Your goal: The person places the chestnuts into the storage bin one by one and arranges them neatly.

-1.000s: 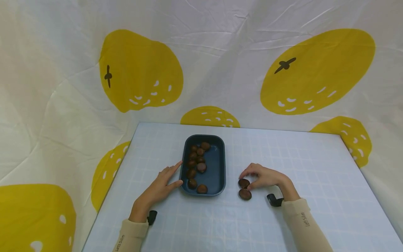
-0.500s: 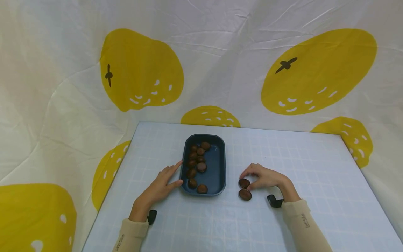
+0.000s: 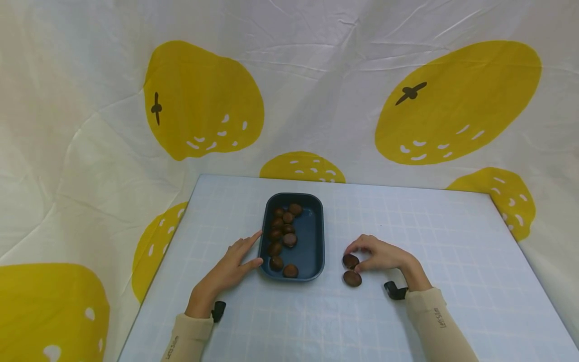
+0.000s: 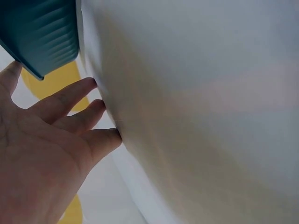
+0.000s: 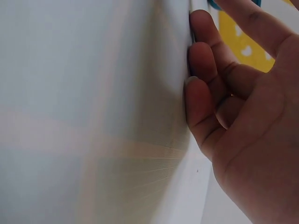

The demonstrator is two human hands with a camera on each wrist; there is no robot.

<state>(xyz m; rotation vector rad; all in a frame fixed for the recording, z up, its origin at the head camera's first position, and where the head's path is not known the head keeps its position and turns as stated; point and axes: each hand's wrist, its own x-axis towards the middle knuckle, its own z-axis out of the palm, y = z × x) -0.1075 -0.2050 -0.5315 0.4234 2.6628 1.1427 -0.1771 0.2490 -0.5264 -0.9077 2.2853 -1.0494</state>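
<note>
In the head view, a dark blue rectangular tray [image 3: 311, 251] stands on the table with several brown chestnuts [image 3: 290, 240], mostly along its left side. My left hand [image 3: 229, 266] lies beside it, fingers spread, with index finger and thumb touching the tray's left wall; the left wrist view shows the other fingertips resting on the tabletop. To the right of the tray, my right hand [image 3: 380, 254] pinches a chestnut [image 3: 350, 261] between thumb and index finger, down at the table. A second chestnut [image 3: 352, 278] lies just in front of it. The right wrist view hides both chestnuts.
The table [image 3: 289, 327] has a pale checked cover. Behind it hangs a white cloth [image 3: 316, 100] printed with large yellow fruit. Each wrist wears a black camera mount, such as the right one [image 3: 395, 290].
</note>
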